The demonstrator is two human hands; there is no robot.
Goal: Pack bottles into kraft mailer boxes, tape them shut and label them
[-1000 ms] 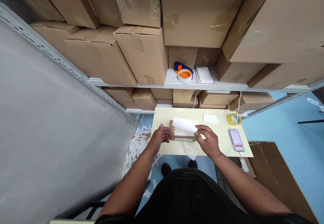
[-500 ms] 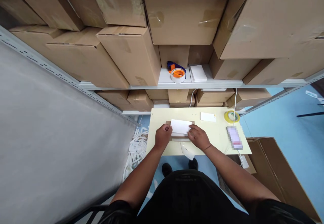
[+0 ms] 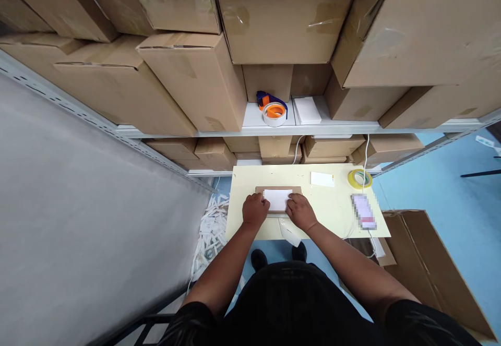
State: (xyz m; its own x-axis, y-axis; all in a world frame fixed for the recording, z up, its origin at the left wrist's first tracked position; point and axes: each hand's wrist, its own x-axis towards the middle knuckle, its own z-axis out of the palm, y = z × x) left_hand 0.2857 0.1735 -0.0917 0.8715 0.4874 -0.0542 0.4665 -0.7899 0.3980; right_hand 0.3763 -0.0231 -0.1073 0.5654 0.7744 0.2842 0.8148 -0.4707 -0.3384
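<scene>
A small pale yellow table (image 3: 336,215) stands in front of me. On it lies a flat brown cardboard piece (image 3: 278,191) with a white rectangular sheet (image 3: 277,199) on top. My left hand (image 3: 255,211) is curled at the sheet's left end, its fingers pressing down on it. At the sheet's right end my right hand (image 3: 300,212) is curled the same way. Both hands hold the sheet flat against the cardboard.
A white card (image 3: 322,179), a yellow tape roll (image 3: 359,178) and a blurred phone (image 3: 364,212) lie on the table's right. A tape dispenser (image 3: 272,110) sits on the shelf among cardboard boxes (image 3: 188,82). Paper strips (image 3: 209,228) litter the floor at left; an open box (image 3: 426,267) stands at right.
The white sheet was held raised above the cardboard; both hands have brought it down and now press it flat. My view has shifted slightly closer to the shelves.
</scene>
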